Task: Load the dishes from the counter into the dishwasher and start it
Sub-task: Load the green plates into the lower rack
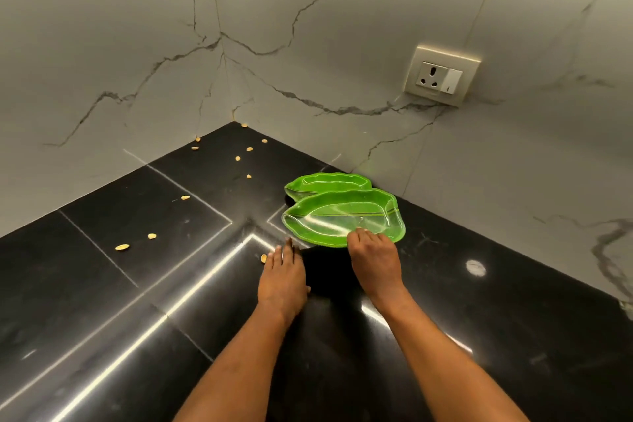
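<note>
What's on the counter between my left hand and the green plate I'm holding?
Nothing. In the head view, only a short strip of bare black counter separates the left hand from the near green plate gripped by the right hand.

A single head-worn view looks forward and steeply down onto the black counter point(102, 284) from close above, facing the wall corner point(219, 41) left of the socket point(440, 76).
</note>
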`<state>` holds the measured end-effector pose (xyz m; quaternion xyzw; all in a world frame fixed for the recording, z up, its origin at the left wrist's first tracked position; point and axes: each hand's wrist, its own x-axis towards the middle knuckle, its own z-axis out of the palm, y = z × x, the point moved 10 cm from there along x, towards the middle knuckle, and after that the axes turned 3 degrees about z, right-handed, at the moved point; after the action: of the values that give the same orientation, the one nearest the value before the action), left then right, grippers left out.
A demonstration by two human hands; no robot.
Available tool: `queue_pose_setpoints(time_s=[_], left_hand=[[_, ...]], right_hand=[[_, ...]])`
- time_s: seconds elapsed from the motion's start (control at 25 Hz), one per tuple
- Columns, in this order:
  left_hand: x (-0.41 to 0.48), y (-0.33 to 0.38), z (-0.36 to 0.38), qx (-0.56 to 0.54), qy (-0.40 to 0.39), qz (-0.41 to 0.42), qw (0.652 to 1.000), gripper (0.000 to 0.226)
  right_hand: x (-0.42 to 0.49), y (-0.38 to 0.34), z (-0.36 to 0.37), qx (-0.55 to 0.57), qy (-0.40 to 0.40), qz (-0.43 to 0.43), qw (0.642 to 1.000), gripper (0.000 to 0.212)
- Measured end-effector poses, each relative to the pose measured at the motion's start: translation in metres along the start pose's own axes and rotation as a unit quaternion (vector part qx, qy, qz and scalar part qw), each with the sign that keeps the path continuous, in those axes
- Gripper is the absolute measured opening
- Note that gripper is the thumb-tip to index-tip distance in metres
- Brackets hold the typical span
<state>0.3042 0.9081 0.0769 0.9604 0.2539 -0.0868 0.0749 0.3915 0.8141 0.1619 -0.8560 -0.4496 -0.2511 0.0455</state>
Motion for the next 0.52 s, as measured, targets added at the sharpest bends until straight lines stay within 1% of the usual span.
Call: queue_pose_setpoints(time_s=[0.08,0.12,0.24,0.52], left_hand=[[-0.024,-0.003,0.001,-0.014,0.031,-0.004,0.999,0.089],[-0.036,-0.005,0.002,-0.018,0.039,-0.005,0.999,0.091],[-0.071,-0.012,-0.001,-0.016,0.055,-0.002,0.998,0.095],[-0.160,-0.022,-0.003,-0.026,0.073,0.042,0.996,0.096]], right_hand=[[-0.014,-0.002,-0.017,0.001,0.011,0.005,1.000,0.015],[-0.022,-0.004,-0.026,0.004,0.015,0.008,1.000,0.015],[-0.051,-0.014,-0.052,0.014,0.010,0.026,1.000,0.025],[-0.129,-0.058,-0.118,-0.008,0.034,0.047,0.998,0.030]])
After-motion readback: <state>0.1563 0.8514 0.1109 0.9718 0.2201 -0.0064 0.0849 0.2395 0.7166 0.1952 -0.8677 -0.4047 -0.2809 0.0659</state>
